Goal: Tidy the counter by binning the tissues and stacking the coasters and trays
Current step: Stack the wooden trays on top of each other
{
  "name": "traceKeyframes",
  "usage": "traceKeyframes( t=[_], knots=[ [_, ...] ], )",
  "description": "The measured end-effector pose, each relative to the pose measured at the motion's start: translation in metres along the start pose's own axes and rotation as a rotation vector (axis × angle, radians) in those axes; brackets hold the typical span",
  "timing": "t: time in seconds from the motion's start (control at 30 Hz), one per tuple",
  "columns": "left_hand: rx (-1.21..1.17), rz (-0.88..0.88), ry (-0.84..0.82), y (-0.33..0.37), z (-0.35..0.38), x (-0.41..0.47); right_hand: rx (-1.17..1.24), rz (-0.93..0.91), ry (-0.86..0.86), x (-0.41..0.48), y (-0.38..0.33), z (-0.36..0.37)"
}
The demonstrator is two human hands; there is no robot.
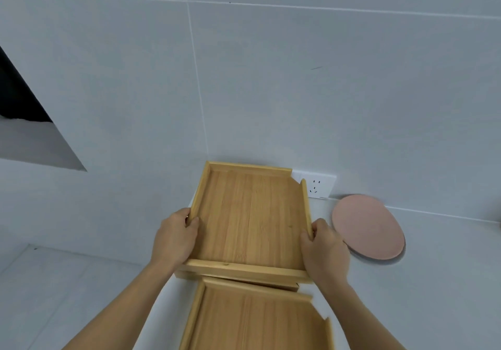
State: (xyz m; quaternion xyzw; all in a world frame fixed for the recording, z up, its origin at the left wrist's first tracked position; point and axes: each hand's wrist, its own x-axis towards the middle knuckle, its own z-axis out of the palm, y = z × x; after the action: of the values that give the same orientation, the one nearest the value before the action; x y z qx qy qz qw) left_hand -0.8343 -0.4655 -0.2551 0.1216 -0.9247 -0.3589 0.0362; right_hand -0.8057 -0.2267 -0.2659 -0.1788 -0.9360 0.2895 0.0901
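grip: left hand [176, 237] and right hand [324, 249] clasp opposite side rims of held tray [249, 214] | second tray [257, 322] lies just person-side of the grip, long axes roughly parallel, hands equally near | pink coaster [367, 224] beside right hand

The pale counter [447, 282] carries a round pink coaster [368, 226], flat by the wall. Left of the coaster and nearer the viewer lies a wooden tray [257, 320] (cut off at the frame's edge). A second tray [252, 214] sits directly left of the coaster; its contact with the counter is unclear.
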Motion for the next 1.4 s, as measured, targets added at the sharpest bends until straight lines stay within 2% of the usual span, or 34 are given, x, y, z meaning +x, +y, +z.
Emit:
traceKeyframes(
  t=[0.43,0.57,0.7,0.83,1.4],
  knots=[
    [-0.061,0.018,-0.067,-0.023,0.023,0.028,-0.026,0.07,-0.006,0.007,0.007,0.033],
    [-0.158,0.006,-0.105,-0.026,0.022,0.03,0.074,0.086,-0.011,0.003,0.007,0.034],
    [-0.301,-0.052,-0.171,-0.027,0.021,0.029,0.342,0.239,-0.207,0.004,0.003,0.033],
    [-0.422,-0.123,-0.231,-0.024,0.02,0.027,0.498,0.218,-0.272,0.006,0.003,0.035],
    [-0.448,-0.194,-0.25,-0.029,0.02,0.025,0.569,0.177,-0.273,0.008,0.007,0.041]
  ],
)
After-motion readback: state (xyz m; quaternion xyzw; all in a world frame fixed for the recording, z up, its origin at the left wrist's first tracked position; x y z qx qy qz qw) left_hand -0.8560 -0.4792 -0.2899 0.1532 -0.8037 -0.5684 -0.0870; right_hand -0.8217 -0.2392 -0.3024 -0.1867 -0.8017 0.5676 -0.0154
